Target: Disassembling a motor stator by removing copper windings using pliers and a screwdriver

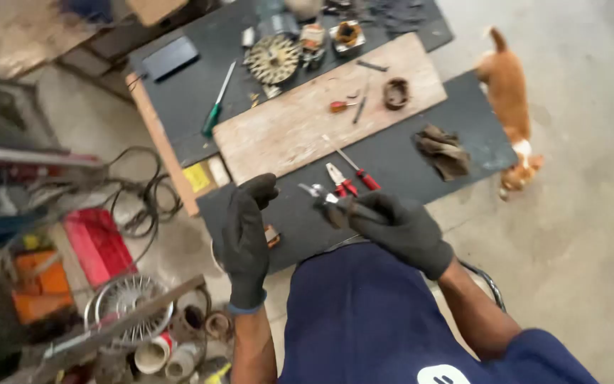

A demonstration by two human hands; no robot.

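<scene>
Right hand (399, 229) perhaps gripping pliers (325, 200), table edge (161, 146)

**Two gloved hands raised over the lap**

The left hand (245, 238) in its black glove stands upright, fingers together and curled slightly at the tip, forearm bare below. Right of the left hand, the gloved right hand (399, 227) is closed in a fist, forearm bare.

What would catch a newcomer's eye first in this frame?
Probably the two black-gloved hands at centre: the right hand grips pliers over the dark workbench, the left hand raised beside it. Next, the ginger and white cat walking on the concrete floor at the right of the bench.
</scene>
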